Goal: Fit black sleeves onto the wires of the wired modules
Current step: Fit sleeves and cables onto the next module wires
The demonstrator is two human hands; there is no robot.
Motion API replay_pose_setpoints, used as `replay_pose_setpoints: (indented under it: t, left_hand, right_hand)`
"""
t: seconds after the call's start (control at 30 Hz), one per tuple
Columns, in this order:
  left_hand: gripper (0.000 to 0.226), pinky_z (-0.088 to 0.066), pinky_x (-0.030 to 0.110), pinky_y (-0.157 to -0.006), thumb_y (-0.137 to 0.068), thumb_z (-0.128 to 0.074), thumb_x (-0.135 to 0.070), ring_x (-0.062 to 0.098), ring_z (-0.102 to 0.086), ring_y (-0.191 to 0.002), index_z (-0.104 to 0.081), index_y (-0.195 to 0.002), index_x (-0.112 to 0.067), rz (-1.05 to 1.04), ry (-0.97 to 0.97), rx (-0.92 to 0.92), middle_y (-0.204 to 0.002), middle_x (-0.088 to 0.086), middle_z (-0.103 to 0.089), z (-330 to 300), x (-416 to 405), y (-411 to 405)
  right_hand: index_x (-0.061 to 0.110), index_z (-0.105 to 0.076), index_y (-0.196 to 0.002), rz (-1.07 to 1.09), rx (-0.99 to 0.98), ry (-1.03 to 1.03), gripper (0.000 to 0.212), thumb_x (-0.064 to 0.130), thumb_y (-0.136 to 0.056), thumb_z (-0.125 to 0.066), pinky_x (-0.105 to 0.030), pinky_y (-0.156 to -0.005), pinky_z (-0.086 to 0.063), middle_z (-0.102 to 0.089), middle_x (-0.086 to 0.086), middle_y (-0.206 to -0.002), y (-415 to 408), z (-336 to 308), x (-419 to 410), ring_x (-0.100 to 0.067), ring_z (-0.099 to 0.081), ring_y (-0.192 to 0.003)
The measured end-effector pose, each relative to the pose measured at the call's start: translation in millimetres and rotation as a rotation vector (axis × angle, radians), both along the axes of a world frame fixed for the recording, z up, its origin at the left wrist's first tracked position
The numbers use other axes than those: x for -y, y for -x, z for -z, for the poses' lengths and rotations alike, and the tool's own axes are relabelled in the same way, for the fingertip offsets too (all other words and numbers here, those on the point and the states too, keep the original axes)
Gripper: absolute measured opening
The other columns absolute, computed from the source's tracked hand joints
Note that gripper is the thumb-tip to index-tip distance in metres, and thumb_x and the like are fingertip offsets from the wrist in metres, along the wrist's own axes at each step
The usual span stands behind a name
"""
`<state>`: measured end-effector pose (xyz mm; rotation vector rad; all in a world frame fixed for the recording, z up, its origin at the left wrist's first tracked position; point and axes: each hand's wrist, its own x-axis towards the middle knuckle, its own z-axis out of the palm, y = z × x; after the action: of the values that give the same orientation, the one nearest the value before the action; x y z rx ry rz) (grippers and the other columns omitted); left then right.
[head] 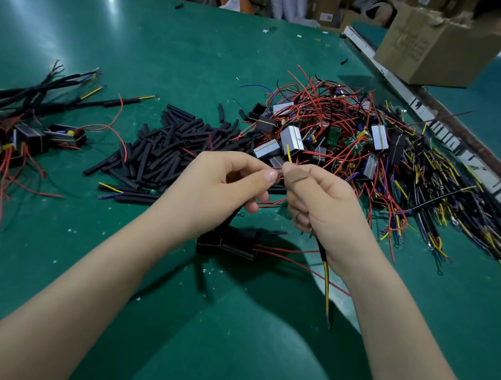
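Observation:
My left hand [228, 184] and my right hand [319, 203] meet above the green table [164, 57], thumbs and forefingers pinching thin wires between them. A yellow wire tip [289, 153] sticks up from my right hand, and a black-sleeved yellow wire [325, 272] hangs below that hand. A black wired module [225, 243] with red leads lies on the table under my hands. Loose black sleeves [173, 147] lie in a pile just beyond my left hand.
A large tangle of unsleeved modules and red, yellow and black wires [356, 139] fills the right side. Sleeved modules [17, 134] are heaped at the far left. A cardboard box [434, 48] stands at the back right beside a divider rail [435, 122].

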<state>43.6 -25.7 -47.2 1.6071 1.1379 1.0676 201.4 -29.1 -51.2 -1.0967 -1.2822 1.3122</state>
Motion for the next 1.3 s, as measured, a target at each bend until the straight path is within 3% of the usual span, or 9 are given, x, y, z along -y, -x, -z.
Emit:
replay_pose_setpoints:
  t: [0.23,0.33,0.4,0.53,0.67,0.77,0.9,1.07,1.3]
  left_hand:
    - [0.017,-0.043,0.012,-0.050,-0.089,-0.061,-0.020,0.003,-0.050,-0.047,-0.072,-0.077,-0.015,-0.014,0.185,0.107,-0.053,-0.008,-0.059,-3.2,-2.2,1.5]
    - [0.020,-0.037,0.011,-0.043,-0.088,-0.059,-0.018,0.002,-0.045,-0.046,-0.071,-0.072,-0.014,0.010,0.308,0.196,-0.055,-0.006,-0.055,-6.4,-1.5,1.0]
    - [0.024,-0.029,0.010,-0.036,-0.086,-0.057,-0.021,0.001,-0.038,-0.040,-0.067,-0.064,-0.018,0.055,0.458,0.234,-0.050,-0.009,-0.048,-8.0,-1.9,2.1]
    - [0.020,-0.014,0.012,-0.041,-0.064,-0.065,-0.028,0.001,-0.030,-0.034,-0.056,-0.049,-0.019,0.255,0.813,0.427,-0.043,-0.011,-0.036,-6.3,-6.9,8.8]
    - [0.020,-0.022,0.010,-0.036,-0.059,-0.068,-0.033,-0.001,-0.030,-0.034,-0.055,-0.050,-0.020,0.392,0.903,0.540,-0.041,-0.010,-0.034,-4.0,-8.6,12.1]
    - [0.023,-0.021,0.014,-0.040,-0.058,-0.071,-0.042,0.000,-0.033,-0.035,-0.062,-0.051,-0.022,0.242,0.760,0.422,-0.044,-0.010,-0.040,-7.3,-5.4,3.8]
    - [0.018,-0.036,0.016,-0.043,-0.090,-0.060,-0.033,0.004,-0.052,-0.042,-0.061,-0.075,-0.023,-0.124,0.113,0.066,-0.054,-0.008,-0.056,-5.6,0.8,-2.7]
    - [0.010,-0.047,0.030,-0.067,-0.089,-0.057,-0.027,0.008,-0.052,-0.068,-0.061,-0.097,-0.023,-0.162,-0.553,-0.331,-0.075,-0.005,-0.057,-5.6,7.6,2.3]
    - [0.013,-0.041,0.018,-0.069,-0.087,-0.061,-0.020,0.005,-0.048,-0.070,-0.070,-0.097,-0.017,-0.137,-0.579,-0.377,-0.076,-0.006,-0.054,-5.7,6.2,2.1]
  right_hand:
    - [0.008,-0.064,-0.089,-0.028,0.185,-0.230,0.016,0.021,-0.093,-0.056,-0.008,-0.049,-0.032,-0.057,0.016,-0.055,-2.2,-0.1,3.9,0.002,-0.044,-0.047]
    - [0.012,-0.062,-0.087,-0.023,0.283,-0.381,0.018,0.030,-0.091,-0.059,-0.023,-0.058,-0.042,-0.068,0.000,-0.073,-2.4,1.4,6.4,-0.013,-0.052,-0.061]
    - [0.018,-0.057,-0.082,0.007,0.387,-0.506,0.013,0.027,-0.092,-0.058,-0.030,-0.056,-0.037,-0.058,-0.011,-0.068,-0.8,5.0,7.7,-0.022,-0.044,-0.060]
    - [0.011,-0.059,-0.089,0.081,0.595,-0.791,0.012,0.021,-0.095,-0.055,-0.014,-0.059,-0.032,-0.043,0.015,-0.069,1.1,10.8,6.6,-0.003,-0.035,-0.061]
    - [0.000,-0.063,-0.093,0.159,0.724,-0.957,0.029,0.025,-0.097,-0.049,-0.024,-0.066,-0.036,-0.051,-0.002,-0.075,1.4,14.2,4.5,-0.017,-0.043,-0.069]
    - [0.000,-0.062,-0.091,0.217,0.672,-0.915,0.025,0.022,-0.096,-0.051,-0.023,-0.065,-0.037,-0.052,0.002,-0.077,0.5,13.2,2.5,-0.015,-0.044,-0.066]
    - [0.010,-0.057,-0.088,0.202,0.574,-0.757,0.017,0.024,-0.097,-0.052,-0.010,-0.058,-0.030,-0.042,0.017,-0.066,0.5,11.9,1.4,0.000,-0.037,-0.057]
    - [0.026,-0.056,-0.083,0.106,0.426,-0.516,0.016,0.032,-0.095,-0.047,-0.027,-0.052,-0.033,-0.042,0.012,-0.057,1.2,7.9,1.7,-0.004,-0.036,-0.054]
    - [0.029,-0.055,-0.082,0.083,0.381,-0.507,0.014,0.030,-0.095,-0.049,-0.020,-0.051,-0.030,-0.042,0.014,-0.057,-1.0,8.5,-0.5,-0.003,-0.035,-0.054]
